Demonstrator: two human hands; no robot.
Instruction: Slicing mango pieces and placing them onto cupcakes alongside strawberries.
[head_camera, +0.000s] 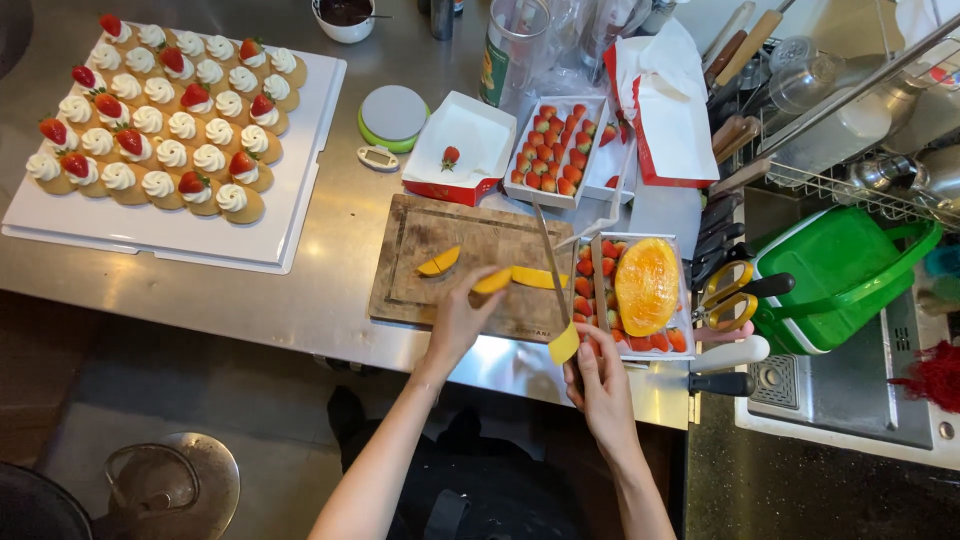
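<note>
My left hand (458, 322) pinches a yellow mango slice (493, 282) on the wooden cutting board (430, 232). A longer mango strip (538, 278) lies joined to it on the right. My right hand (600, 385) grips the yellow handle of a knife (563, 343); its thin blade reaches up across the board beside the strip. Another mango wedge (438, 262) rests apart on the board's left. A peeled mango half (647, 285) sits on strawberries in a white tray (684, 300) right of the board.
A white board (290, 200) of cream-topped tarts with strawberries lies at the left. Behind the cutting board are a green scale (393, 115), a red-white box (480, 135) and a strawberry punnet (555, 150). Yellow scissors (725, 300), two knives, a green basket (840, 270) and a dish rack stand at the right.
</note>
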